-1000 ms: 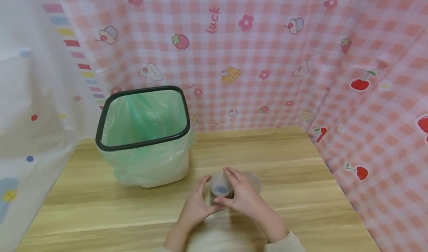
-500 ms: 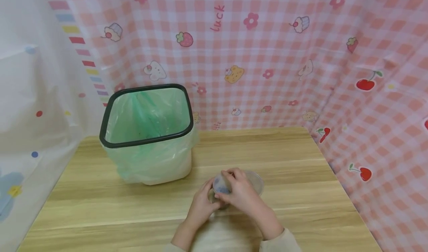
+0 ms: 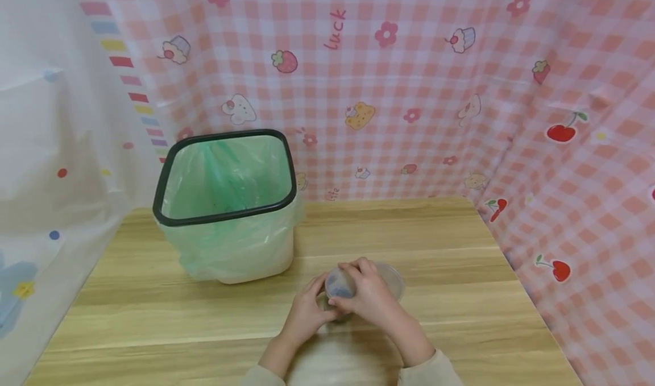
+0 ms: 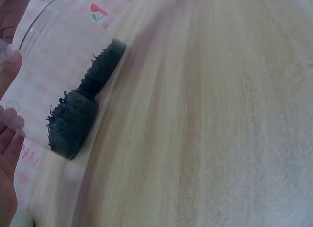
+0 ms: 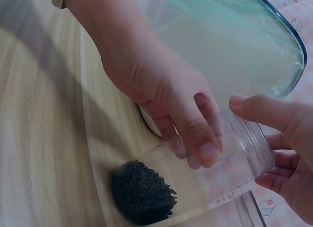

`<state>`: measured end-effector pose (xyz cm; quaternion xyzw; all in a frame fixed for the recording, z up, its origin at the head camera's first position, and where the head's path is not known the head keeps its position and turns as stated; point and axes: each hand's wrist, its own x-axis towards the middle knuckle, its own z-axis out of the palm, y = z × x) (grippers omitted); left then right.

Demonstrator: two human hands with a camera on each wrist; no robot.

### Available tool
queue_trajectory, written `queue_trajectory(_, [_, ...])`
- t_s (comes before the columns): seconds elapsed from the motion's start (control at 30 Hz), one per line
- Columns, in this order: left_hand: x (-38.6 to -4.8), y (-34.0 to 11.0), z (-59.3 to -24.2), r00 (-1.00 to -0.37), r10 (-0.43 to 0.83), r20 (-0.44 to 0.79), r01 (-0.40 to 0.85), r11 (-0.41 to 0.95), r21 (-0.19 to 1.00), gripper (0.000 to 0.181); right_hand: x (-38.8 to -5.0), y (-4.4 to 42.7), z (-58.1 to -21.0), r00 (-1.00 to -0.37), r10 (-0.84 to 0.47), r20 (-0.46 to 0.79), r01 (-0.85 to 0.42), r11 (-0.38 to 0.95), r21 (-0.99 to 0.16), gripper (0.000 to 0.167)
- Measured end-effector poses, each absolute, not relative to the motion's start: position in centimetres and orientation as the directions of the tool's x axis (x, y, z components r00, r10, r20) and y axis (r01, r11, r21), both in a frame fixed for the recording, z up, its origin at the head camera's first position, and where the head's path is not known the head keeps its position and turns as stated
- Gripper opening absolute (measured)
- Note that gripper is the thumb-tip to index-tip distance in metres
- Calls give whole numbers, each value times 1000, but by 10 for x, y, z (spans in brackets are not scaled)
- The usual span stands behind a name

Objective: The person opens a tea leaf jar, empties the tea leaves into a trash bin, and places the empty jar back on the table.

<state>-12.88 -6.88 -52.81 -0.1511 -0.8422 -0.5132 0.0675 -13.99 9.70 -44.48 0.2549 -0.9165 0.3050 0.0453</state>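
Note:
A clear jar [image 3: 339, 283] with dark, shredded stuff like tea leaves [image 5: 142, 192] in its bottom is between my two hands. My left hand [image 3: 306, 311] grips the jar's body from the left, thumb and fingers on either side of the wall. Around the ridged top end curls my right hand [image 3: 372, 294]. Whether a separate clear lid sits on that end I cannot tell. Just behind, to the right, stands a second clear jar [image 3: 393, 281], partly covered by my right hand. Its own dark filling [image 4: 103, 65] shows in the left wrist view.
A square bin [image 3: 245, 261] with a black rim and a green, see-through liner stands at the back left of the wooden table [image 3: 460, 318]. Pink checked cloth [image 3: 317, 90] hangs behind and to the right, white cloth [image 3: 30, 147] to the left.
The jar has tilted between the hands, and the right hand's fingers have drawn in over its top end. Over the last half second hardly anything has moved. The head view has shifted slightly.

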Motion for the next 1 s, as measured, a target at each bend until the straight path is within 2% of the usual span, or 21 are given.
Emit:
queue_trajectory(0.47, [-129,-68,-527,-949,181,260,316,473,823,76,-140,97,-443,-885,-427,183,-446,672,-591,67])
queue_trajectory(1.0, [-129,-68,-532,-939,170,298,343,436,832,72,-140,100,-451,-875,-417,247,-474,628,-617,67])
